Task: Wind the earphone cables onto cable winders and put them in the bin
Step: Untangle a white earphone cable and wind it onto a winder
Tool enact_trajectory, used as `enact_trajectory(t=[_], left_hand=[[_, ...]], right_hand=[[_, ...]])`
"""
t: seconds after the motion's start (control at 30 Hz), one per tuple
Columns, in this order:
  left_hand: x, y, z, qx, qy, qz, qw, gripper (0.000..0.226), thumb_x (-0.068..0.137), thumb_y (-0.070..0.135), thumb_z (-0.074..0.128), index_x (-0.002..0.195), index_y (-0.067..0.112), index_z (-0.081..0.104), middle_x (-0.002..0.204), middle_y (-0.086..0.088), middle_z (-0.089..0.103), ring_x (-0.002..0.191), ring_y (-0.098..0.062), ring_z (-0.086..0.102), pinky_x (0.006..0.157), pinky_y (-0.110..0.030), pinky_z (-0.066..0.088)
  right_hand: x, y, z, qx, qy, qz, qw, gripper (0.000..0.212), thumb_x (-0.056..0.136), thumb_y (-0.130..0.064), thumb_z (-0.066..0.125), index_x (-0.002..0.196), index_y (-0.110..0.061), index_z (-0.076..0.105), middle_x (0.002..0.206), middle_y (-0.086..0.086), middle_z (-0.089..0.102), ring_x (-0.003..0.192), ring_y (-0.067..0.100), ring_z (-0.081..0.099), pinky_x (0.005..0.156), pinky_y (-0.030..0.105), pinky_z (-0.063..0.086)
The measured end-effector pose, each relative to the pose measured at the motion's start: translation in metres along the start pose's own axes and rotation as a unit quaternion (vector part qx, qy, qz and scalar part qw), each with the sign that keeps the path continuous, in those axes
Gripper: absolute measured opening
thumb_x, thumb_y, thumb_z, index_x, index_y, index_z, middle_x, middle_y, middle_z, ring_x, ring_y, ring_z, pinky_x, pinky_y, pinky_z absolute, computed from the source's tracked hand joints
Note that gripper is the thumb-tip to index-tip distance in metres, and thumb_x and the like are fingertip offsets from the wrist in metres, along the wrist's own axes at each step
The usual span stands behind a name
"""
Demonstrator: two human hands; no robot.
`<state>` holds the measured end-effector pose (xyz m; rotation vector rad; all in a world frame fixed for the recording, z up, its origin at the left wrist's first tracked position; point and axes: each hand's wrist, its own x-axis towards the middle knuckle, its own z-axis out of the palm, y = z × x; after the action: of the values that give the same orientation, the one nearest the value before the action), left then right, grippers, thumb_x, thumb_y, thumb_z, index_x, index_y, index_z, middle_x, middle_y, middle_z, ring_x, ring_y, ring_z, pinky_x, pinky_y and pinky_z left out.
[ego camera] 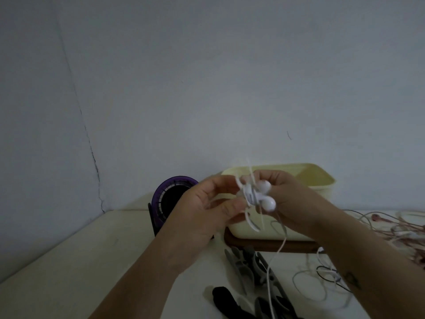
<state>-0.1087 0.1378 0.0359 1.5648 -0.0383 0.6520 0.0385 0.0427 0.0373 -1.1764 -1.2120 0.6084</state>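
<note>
Just below the frame's centre, the left hand point(207, 203) and right hand point(289, 199) are both clamped on a white winder point(249, 195) wrapped with white earphones point(268, 203), cable tail dangling. The winding seems nearly done. The cream bin point(322, 180) behind looks unfilled; more earphone cables point(391, 224) and winders point(250, 265) wait on the tabletop point(92, 249) at lower right. No writing is legible.

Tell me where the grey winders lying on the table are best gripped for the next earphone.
Judging by shape, take a grey winder across its narrow middle, coming from above. They lie flat and overlapping near the cream bin, so their ends are crowded.
</note>
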Motion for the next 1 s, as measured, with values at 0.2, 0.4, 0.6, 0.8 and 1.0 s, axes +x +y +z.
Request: enact_trajectory(t=[0.2,0.4,0.6,0.8,1.0], left_hand=[[0.006,0.0,-0.009,-0.113,0.115,0.009,0.987,0.035,0.076,0.013,0.059,0.11,0.004,0.063,0.108,-0.012,0.072,0.094,-0.022,0.071,0.078,-0.03,0.059],[0.008,-0.001,-0.032,-0.117,0.206,-0.009,0.972,0.04,0.081,0.014,0.06,0.119,0.003,0.06,0.113,-0.013,0.07,0.098,-0.02,0.07,0.082,-0.03,0.058],[0.008,-0.006,-0.028,0.004,0.192,-0.017,0.981,0.014,0.087,0.008,0.061,0.099,0.012,0.065,0.093,0.001,0.075,0.087,-0.013,0.071,0.076,-0.025,0.059],[0.004,-0.007,-0.019,0.183,0.113,-0.012,0.976,0.019,0.083,0.008,0.07,0.096,0.021,0.067,0.095,0.007,0.073,0.09,-0.017,0.07,0.08,-0.028,0.056],[-0.001,-0.002,-0.015,0.249,0.046,-0.018,0.967,0.019,0.084,0.013,0.07,0.098,0.024,0.065,0.089,0.009,0.074,0.08,-0.006,0.069,0.084,-0.029,0.055]], right_hand=[[0.0,0.008,0.015,-0.186,0.05,-0.003,0.981,0.04,0.095,-0.03,0.051,0.075,0.003,0.059,0.05,-0.004,0.04,0.043,0.005,0.029,0.046,0.016,0.027],[-0.007,-0.008,0.022,-0.345,-0.011,-0.031,0.938,0.02,0.092,-0.034,0.056,0.083,-0.024,0.071,0.052,-0.013,0.043,0.046,0.002,0.036,0.049,0.011,0.032],[-0.016,-0.04,0.022,-0.437,0.022,-0.108,0.892,0.021,0.092,-0.031,0.057,0.071,-0.036,0.059,0.054,-0.031,0.051,0.051,-0.002,0.047,0.055,0.009,0.037],[-0.016,-0.046,0.009,-0.438,0.116,-0.17,0.875,0.01,0.08,-0.029,0.068,0.07,-0.03,0.064,0.055,-0.037,0.053,0.053,-0.009,0.052,0.053,0.006,0.037],[-0.013,-0.041,0.003,-0.431,0.115,-0.163,0.88,0.014,0.079,-0.026,0.072,0.068,-0.028,0.063,0.053,-0.036,0.052,0.05,-0.006,0.05,0.05,0.008,0.036]])
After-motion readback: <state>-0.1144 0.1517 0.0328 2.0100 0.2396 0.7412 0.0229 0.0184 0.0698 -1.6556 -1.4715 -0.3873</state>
